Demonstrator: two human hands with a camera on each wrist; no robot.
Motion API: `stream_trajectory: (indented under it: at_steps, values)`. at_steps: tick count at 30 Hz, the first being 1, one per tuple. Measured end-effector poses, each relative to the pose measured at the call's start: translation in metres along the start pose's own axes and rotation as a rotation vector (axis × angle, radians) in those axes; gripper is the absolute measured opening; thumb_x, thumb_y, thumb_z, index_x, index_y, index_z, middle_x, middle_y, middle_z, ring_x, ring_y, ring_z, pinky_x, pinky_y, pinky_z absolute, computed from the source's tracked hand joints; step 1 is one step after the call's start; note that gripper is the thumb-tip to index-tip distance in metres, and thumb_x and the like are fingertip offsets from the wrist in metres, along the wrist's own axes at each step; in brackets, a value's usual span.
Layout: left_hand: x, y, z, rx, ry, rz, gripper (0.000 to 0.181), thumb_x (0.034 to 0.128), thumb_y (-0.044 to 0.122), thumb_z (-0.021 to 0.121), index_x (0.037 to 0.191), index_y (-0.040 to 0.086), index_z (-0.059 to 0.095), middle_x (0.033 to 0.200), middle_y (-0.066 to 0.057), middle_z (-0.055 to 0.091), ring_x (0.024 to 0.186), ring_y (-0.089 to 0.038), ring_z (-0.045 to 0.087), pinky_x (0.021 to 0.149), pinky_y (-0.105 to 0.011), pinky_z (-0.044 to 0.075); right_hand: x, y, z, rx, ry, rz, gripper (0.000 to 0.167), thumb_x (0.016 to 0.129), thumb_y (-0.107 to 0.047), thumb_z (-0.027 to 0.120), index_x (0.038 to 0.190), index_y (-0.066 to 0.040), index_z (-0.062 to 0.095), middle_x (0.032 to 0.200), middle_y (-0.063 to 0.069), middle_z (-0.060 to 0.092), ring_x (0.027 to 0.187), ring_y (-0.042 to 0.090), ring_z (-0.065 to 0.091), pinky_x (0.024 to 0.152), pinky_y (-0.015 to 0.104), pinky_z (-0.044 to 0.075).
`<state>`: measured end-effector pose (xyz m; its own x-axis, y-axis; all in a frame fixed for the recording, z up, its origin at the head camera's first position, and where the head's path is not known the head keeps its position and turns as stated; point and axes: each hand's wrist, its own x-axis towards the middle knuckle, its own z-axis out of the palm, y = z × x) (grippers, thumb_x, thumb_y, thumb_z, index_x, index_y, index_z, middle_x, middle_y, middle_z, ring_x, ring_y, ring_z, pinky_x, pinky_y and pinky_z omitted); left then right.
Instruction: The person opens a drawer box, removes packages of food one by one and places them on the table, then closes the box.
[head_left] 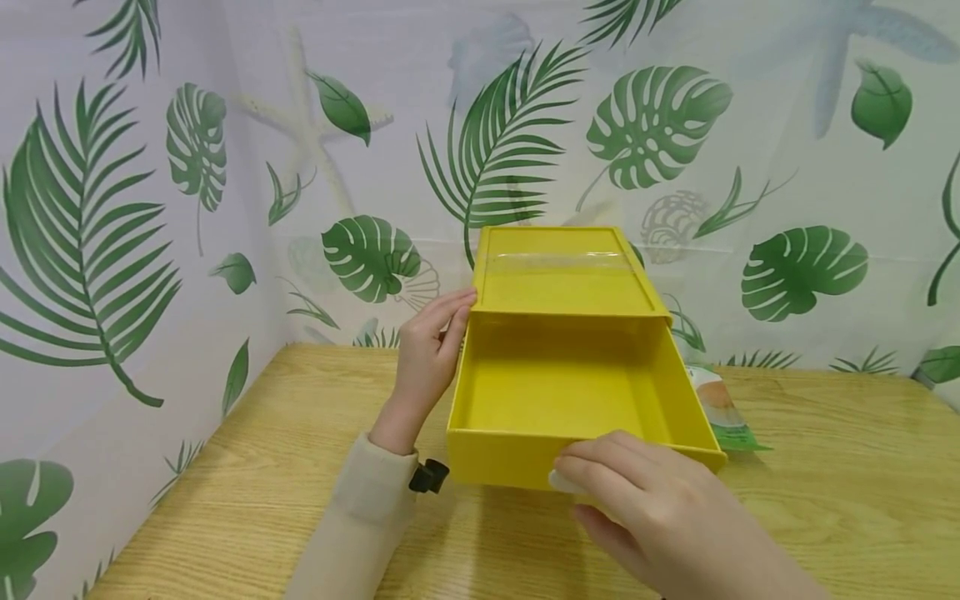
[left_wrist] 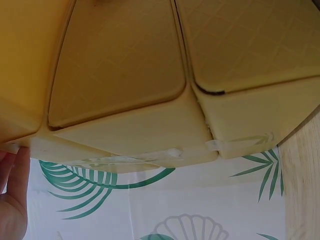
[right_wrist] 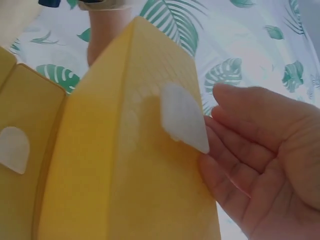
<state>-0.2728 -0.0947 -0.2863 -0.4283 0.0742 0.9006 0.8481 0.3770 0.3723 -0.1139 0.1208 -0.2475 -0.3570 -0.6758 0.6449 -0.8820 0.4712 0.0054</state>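
Table (head_left: 840, 508): pkt (head_left: 723, 404) part hidden by drawer (head_left: 498, 458), R hand (head_left: 652, 508) relaxed at rim, L hand (head_left: 429, 358) straight-fingered on cab (head_left: 555, 287).

Left forearm (head_left: 356, 521) extends forward; left hand (head_left: 431, 343) is angled inward, fingers nearly straight. Right hand (head_left: 652, 504) is back uppermost, fingers slightly bent, thumb set apart beneath

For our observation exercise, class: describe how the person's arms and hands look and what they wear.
Both the left hand and the right hand are bare, with no gloves or rings visible. The left arm wears a plain, cream-coloured long sleeve, with a small black piece at its cuff. No right sleeve is in view.
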Motion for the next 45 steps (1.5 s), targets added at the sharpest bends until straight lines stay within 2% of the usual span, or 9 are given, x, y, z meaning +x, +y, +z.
stream_trajectory:
  at_steps: [11,18,25,28,29,32,34,37,45]
  values:
    - [0.001,0.001,0.0,0.015,0.008,0.016,0.018,0.0869,0.0,0.053,0.099,-0.008,0.064,0.101,-0.017,0.062,0.096,-0.023,0.058,0.051,-0.023,0.051,0.012,0.016,0.013,-0.104,0.216,-0.054,0.037,0.096,-0.03,0.035,0.085,-0.007,0.063,0.086,-0.001,0.06,0.074,0.013,0.054,0.066,0.024,0.048]
    - [0.002,0.001,0.002,0.017,0.012,0.015,0.017,0.0863,-0.001,0.054,0.098,-0.008,0.064,0.101,-0.017,0.062,0.096,-0.023,0.058,0.054,-0.023,0.052,0.016,0.027,0.023,-0.149,0.25,-0.076,0.034,0.095,-0.024,0.039,0.085,-0.003,0.063,0.086,0.004,0.06,0.076,0.019,0.055,0.068,0.03,0.047]
    - [0.002,0.001,0.002,0.005,0.012,0.015,0.017,0.0863,-0.001,0.053,0.098,-0.008,0.064,0.102,-0.017,0.062,0.096,-0.023,0.058,0.055,-0.023,0.052,0.018,0.043,0.035,-0.225,0.285,-0.102,0.034,0.095,-0.02,0.04,0.085,0.0,0.064,0.085,0.009,0.06,0.075,0.024,0.055,0.063,0.035,0.047]
    - [0.001,0.001,0.002,0.006,0.013,0.015,0.017,0.0864,-0.002,0.053,0.098,-0.008,0.064,0.102,-0.017,0.062,0.096,-0.023,0.058,0.053,-0.023,0.051,0.019,0.049,0.037,-0.222,0.258,-0.087,0.032,0.095,-0.019,0.041,0.085,0.001,0.064,0.086,0.009,0.059,0.076,0.024,0.054,0.065,0.035,0.048]
    - [0.001,0.001,0.002,0.005,0.013,0.014,0.017,0.0865,-0.002,0.053,0.098,-0.008,0.064,0.102,-0.017,0.062,0.096,-0.024,0.058,0.053,-0.023,0.051,0.019,0.051,0.037,-0.216,0.238,-0.072,0.026,0.093,-0.016,0.046,0.085,0.001,0.064,0.086,0.009,0.059,0.076,0.024,0.054,0.065,0.035,0.048]
    - [0.001,0.0,0.001,-0.003,0.012,0.017,0.017,0.0865,-0.003,0.053,0.098,-0.009,0.063,0.102,-0.018,0.062,0.097,-0.024,0.058,0.053,-0.023,0.051,0.02,0.056,0.035,-0.194,0.166,-0.006,0.009,0.082,-0.007,0.062,0.085,0.0,0.064,0.088,0.009,0.059,0.077,0.023,0.052,0.067,0.033,0.047]
    - [0.001,0.0,0.002,-0.009,0.009,0.016,0.017,0.0866,-0.003,0.052,0.098,-0.009,0.063,0.102,-0.018,0.061,0.097,-0.025,0.058,0.053,-0.023,0.051,0.022,0.058,0.035,-0.177,0.135,0.033,0.014,0.072,-0.001,0.07,0.084,0.0,0.063,0.088,0.009,0.058,0.077,0.022,0.051,0.066,0.031,0.047]
    - [0.001,0.0,0.002,-0.013,0.01,0.017,0.017,0.0866,-0.003,0.052,0.098,-0.009,0.063,0.102,-0.018,0.061,0.097,-0.025,0.058,0.054,-0.023,0.051,0.025,0.061,0.035,-0.17,0.132,0.056,0.022,0.065,0.002,0.075,0.083,0.0,0.063,0.087,0.008,0.058,0.076,0.021,0.05,0.065,0.03,0.046]
    - [0.0,0.001,0.001,-0.009,0.01,0.023,0.017,0.0863,-0.003,0.053,0.098,-0.009,0.063,0.103,-0.019,0.061,0.098,-0.026,0.057,0.055,-0.025,0.052,0.028,0.065,0.042,-0.222,0.201,0.035,0.024,0.062,0.001,0.077,0.083,-0.001,0.064,0.083,0.008,0.058,0.073,0.022,0.052,0.06,0.031,0.046]
